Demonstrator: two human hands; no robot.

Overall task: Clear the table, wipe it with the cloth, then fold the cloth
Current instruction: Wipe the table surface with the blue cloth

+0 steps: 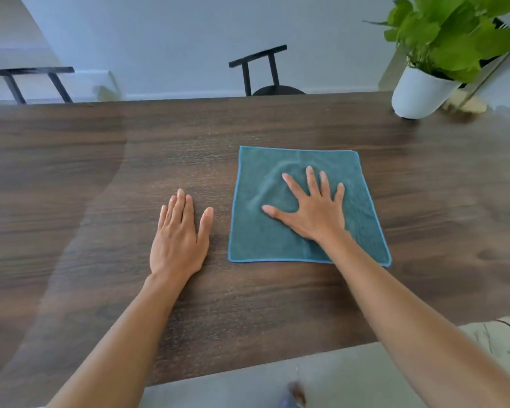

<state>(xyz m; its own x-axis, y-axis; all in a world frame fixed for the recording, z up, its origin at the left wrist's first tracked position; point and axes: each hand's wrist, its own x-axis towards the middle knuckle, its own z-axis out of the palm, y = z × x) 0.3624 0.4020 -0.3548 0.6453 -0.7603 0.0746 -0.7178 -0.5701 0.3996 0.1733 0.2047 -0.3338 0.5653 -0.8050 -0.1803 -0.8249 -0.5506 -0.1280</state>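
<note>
One square teal terry cloth [306, 207] with a lighter stitched border lies spread flat on the dark brown wood-grain desk [100, 201], a little right of centre, all four edges lying flat on the wood. The right hand [309, 210] rests palm-down on its middle, fingers [292, 184] splayed wide and gripping nothing; faint curved ridges show in the cloth just left of the thumb. The left hand [178, 240] lies flat on bare wood just beside the cloth's left edge, not touching it, its fingers straight and close together, thumb apart, holding nothing. Bare desk surface runs wide to the left of the hands and between the cloth and the far edge. A white round pot with a green leafy plant [421, 92] stands at the far right corner, well apart from the cloth. A black chair back [258, 58] rises behind the far edge. The near edge runs slantwise under both forearms.
</note>
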